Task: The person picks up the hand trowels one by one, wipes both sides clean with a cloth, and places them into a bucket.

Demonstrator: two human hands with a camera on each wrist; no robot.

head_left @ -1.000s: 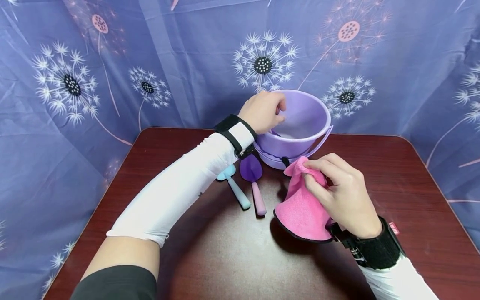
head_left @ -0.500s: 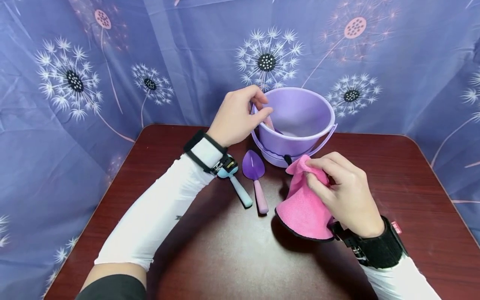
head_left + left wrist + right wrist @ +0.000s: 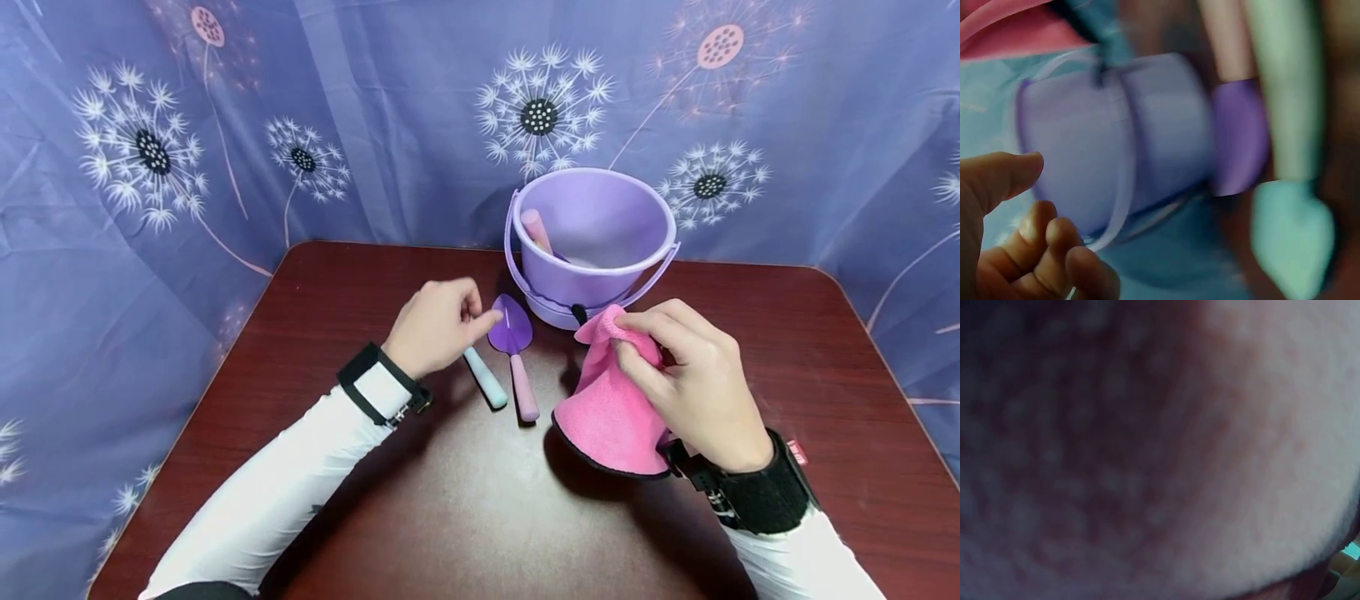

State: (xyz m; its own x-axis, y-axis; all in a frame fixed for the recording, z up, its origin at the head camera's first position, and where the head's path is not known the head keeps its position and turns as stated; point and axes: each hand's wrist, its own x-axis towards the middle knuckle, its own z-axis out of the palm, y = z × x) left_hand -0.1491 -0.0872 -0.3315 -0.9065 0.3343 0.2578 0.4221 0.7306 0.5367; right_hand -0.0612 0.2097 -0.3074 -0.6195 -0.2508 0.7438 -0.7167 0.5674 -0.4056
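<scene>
My left hand [image 3: 438,327] hovers over the table left of the trowels, fingers loosely bent and holding nothing. Beneath its fingertips lies a light blue trowel [image 3: 487,382]; the hand hides its blade in the head view, but the left wrist view shows the whole blade [image 3: 1294,237]. Next to it lies a trowel with a purple blade and pink handle [image 3: 523,387]. A pink cloth [image 3: 611,417] with black edging hangs pinched in my right hand [image 3: 693,383], filling the right wrist view. Behind stands a purple bucket [image 3: 562,287]; a pink handle [image 3: 536,227] leans inside against its rim.
The brown table [image 3: 465,517] has rounded back corners. A blue curtain [image 3: 405,125] printed with dandelions hangs behind and at both sides. The bucket's bail [image 3: 513,258] hangs down around its front.
My left hand has come out of the bucket and moved left and toward me, over the light blue trowel. The pink handle in the bucket is now uncovered. My right hand keeps its hold on the cloth.
</scene>
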